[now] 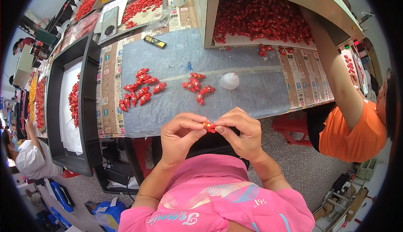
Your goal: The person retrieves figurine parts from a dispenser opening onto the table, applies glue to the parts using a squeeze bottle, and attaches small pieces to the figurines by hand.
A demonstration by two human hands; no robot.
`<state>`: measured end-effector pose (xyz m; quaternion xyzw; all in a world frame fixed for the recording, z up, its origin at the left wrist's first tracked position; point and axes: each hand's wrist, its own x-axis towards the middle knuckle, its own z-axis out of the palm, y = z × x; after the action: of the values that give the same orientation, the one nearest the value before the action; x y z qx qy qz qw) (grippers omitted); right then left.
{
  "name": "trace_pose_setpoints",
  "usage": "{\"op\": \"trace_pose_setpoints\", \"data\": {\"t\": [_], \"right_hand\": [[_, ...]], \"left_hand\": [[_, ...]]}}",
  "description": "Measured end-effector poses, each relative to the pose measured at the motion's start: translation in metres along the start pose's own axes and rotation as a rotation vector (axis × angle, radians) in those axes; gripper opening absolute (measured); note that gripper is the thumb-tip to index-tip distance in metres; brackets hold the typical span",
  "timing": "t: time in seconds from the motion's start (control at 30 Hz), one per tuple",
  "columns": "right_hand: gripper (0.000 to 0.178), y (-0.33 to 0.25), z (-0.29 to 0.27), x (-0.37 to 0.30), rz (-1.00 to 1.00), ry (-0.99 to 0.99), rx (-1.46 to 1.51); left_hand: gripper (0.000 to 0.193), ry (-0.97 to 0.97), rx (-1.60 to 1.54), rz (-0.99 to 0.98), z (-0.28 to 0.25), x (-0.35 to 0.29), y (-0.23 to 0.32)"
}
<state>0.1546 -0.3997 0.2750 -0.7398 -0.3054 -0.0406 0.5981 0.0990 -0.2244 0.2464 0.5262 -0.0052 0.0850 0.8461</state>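
Observation:
Between my two hands, just off the table's near edge, is a small red figurine (208,126) with yellow or gold spots. My left hand (181,134) pinches it from one side with thumb and forefinger. From the other side, the thumb and fingertips of my right hand (241,132) press on it. On the blue-grey mat (168,56) lies a loose group of several red figurines (142,81) to the left. A smaller cluster of red figurines (195,82) lies nearer the middle. Right of it stands a small white squeeze bottle (229,81) with a thin tip.
A large open box (205,22) full of red pieces stands back right; a co-worker's arm (336,68) reaches into it. At left is a black crate (89,102). Behind the mat are a black-and-yellow tube (155,42), a phone (110,22) and a tray (157,16) of red pieces.

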Motion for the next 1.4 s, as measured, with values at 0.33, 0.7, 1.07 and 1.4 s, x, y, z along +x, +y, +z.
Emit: {"op": "trace_pose_setpoints", "data": {"t": [0.33, 0.7, 1.07, 1.4], "right_hand": [[0.013, 0.0, -0.003, 0.005, -0.026, -0.049, -0.019], [0.015, 0.042, -0.069, 0.049, -0.002, 0.285, -0.363], [0.022, 0.121, -0.077, 0.141, -0.11, 0.199, -0.754], [0.023, 0.119, -0.07, 0.154, -0.193, 0.187, -0.826]], "left_hand": [[0.017, -0.009, 0.043, 0.006, -0.003, 0.004, 0.003], [0.016, 0.244, 0.791, 0.272, -0.074, 0.032, 0.029], [0.019, 0.351, 1.442, 0.618, -0.069, 0.035, 0.024], [0.027, 0.138, 1.243, 0.522, -0.023, 0.041, 0.012]]}}
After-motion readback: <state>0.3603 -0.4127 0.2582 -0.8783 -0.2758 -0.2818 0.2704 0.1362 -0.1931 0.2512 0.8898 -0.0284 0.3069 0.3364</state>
